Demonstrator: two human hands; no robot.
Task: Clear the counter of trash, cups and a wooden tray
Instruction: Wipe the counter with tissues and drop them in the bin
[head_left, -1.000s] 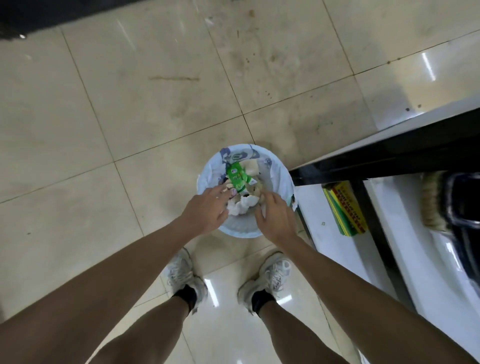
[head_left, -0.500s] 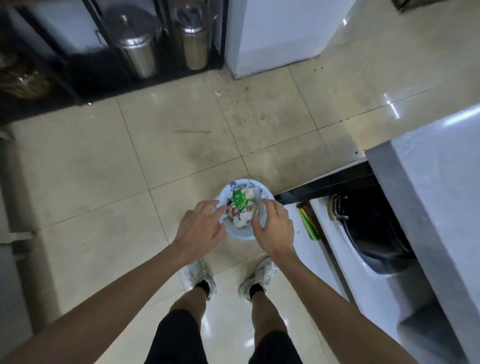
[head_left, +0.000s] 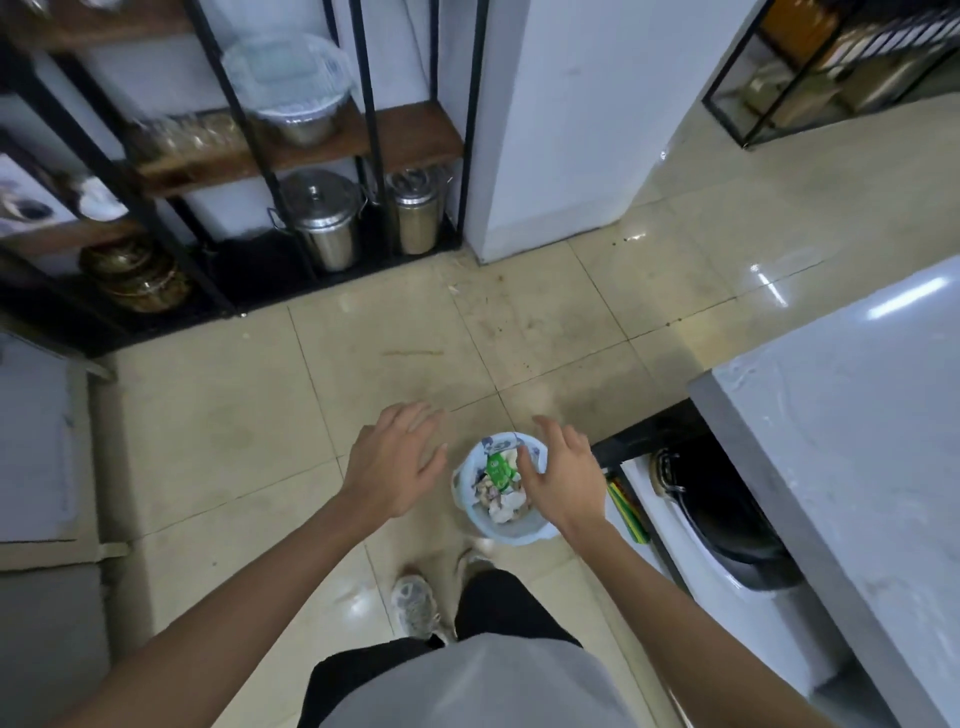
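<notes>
A small pale blue trash bin (head_left: 511, 531) stands on the tiled floor just ahead of my feet. It holds crumpled white paper and a green wrapper (head_left: 500, 469). My left hand (head_left: 397, 462) hovers to the left of the bin, fingers spread, holding nothing. My right hand (head_left: 563, 475) hangs over the bin's right rim, fingers apart and empty. The grey counter (head_left: 852, 426) runs along the right edge; the part in view is bare. No cups or wooden tray are in view.
Under the counter, a white shelf holds a black pan (head_left: 727, 514) and a yellow-green packet (head_left: 628, 512). A black metal rack (head_left: 291, 156) with steel pots (head_left: 322, 218) stands against the far wall. A white pillar (head_left: 561, 130) rises behind the bin.
Both hands have lifted off the trash in the bin and spread apart. The view has risen and pulled back, so the rack, pillar and counter top now show.
</notes>
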